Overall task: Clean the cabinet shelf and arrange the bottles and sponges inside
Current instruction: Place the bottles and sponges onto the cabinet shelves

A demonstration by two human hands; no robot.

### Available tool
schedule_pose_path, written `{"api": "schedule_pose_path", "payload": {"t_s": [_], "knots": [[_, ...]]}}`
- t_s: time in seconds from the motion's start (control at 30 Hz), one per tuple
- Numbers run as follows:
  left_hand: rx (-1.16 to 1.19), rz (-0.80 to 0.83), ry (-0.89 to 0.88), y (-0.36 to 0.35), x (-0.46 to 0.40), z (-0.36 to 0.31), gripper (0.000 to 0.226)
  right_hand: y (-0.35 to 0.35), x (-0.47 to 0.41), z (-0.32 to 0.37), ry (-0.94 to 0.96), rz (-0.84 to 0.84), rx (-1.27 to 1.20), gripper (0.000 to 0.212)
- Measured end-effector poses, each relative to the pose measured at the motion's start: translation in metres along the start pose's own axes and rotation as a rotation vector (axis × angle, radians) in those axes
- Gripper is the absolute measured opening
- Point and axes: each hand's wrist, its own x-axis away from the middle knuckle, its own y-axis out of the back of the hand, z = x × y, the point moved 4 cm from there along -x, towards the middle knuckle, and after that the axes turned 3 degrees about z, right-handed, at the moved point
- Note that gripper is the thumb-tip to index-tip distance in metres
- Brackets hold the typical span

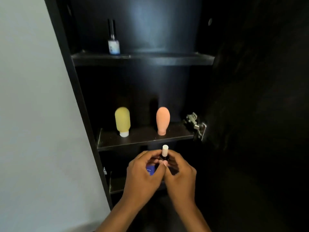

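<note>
Below the middle shelf [143,139] of a dark cabinet, my left hand [142,174] and my right hand [180,178] meet. Between their fingertips they pinch a small dark bottle with a white cap [165,150], held upright. A small blue item [151,169] sits in my left palm, mostly hidden. On the middle shelf a yellow squeeze bottle [122,120] stands cap-down at the left. A peach squeeze bottle [163,119] stands cap-down at the right. On the upper shelf [167,59] stands a small clear bottle with a tall black cap [113,41].
A pale wall [33,106] borders the cabinet's left side. A metal hinge [195,124] sits at the right end of the middle shelf, where the dark open door [259,97] hangs. A lower shelf [117,185] shows behind my hands.
</note>
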Motion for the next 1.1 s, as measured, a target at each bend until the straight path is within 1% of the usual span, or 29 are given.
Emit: {"api": "schedule_pose_path", "payload": {"t_s": [0.1, 0.27, 0.37, 0.43, 0.53, 0.6, 0.7, 0.8, 0.93, 1.1], "knots": [[-0.123, -0.045, -0.2, 0.02, -0.02, -0.044, 0.033, 0.007, -0.03, 0.035, 0.067, -0.032, -0.027, 0.041], [-0.399, -0.245, -0.501, 0.059, -0.059, -0.116, 0.038, 0.023, -0.083, 0.104, 0.268, -0.139, 0.017, 0.035], [-0.471, -0.33, -0.608, 0.076, -0.086, -0.152, 0.044, 0.035, -0.113, 0.146, 0.345, -0.204, 0.036, 0.034], [-0.521, -0.352, -0.642, 0.084, -0.102, -0.172, 0.045, 0.042, -0.132, 0.175, 0.4, -0.242, 0.063, 0.033], [-0.612, -0.338, -0.61, 0.091, -0.124, -0.189, 0.046, 0.051, -0.163, 0.21, 0.436, -0.306, 0.089, 0.027], [-0.684, -0.285, -0.559, 0.09, -0.134, -0.192, 0.048, 0.054, -0.185, 0.225, 0.404, -0.322, 0.1, 0.022], [-0.751, -0.202, -0.491, 0.085, -0.141, -0.192, 0.048, 0.056, -0.22, 0.232, 0.258, -0.282, 0.16, 0.016], [-0.766, -0.191, -0.457, 0.084, -0.144, -0.192, 0.045, 0.055, -0.248, 0.228, 0.136, -0.224, 0.263, 0.016], [-0.773, -0.207, -0.443, 0.088, -0.147, -0.192, 0.041, 0.053, -0.27, 0.223, 0.068, -0.167, 0.371, 0.022], [-0.742, -0.219, -0.418, 0.09, -0.147, -0.193, 0.035, 0.05, -0.274, 0.22, 0.033, -0.121, 0.436, 0.022]]}}
